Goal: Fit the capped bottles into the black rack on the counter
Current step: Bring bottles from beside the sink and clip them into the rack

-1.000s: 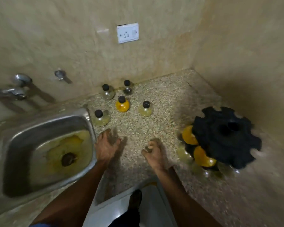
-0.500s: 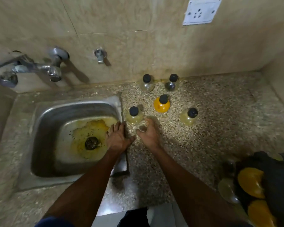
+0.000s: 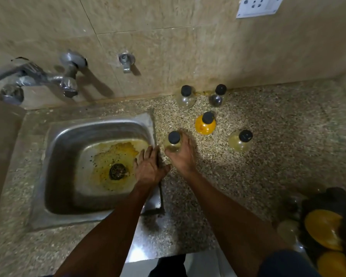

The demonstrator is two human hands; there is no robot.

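Granite counter (image 3: 268,156): right hand (image 3: 183,156) grips half-hidden bottle (image 3: 173,141); left hand (image 3: 148,168) flat.

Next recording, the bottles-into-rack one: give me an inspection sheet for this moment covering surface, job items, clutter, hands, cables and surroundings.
Surface: speckled stone counter, steel sink set in at left, yellow stain round its drain.
Job's things: five capped bottles out on the counter: near bottle, orange bottle, pale bottle, two by the wall. Black rack at lower right, partly out of view, bottles already in it.
Clutter: nothing seen.
Hands: right hand grips the near bottle; left hand rests flat on the sink's edge.
Cables: nothing seen.
Surroundings: tiled wall, tap, small valve, wall socket.
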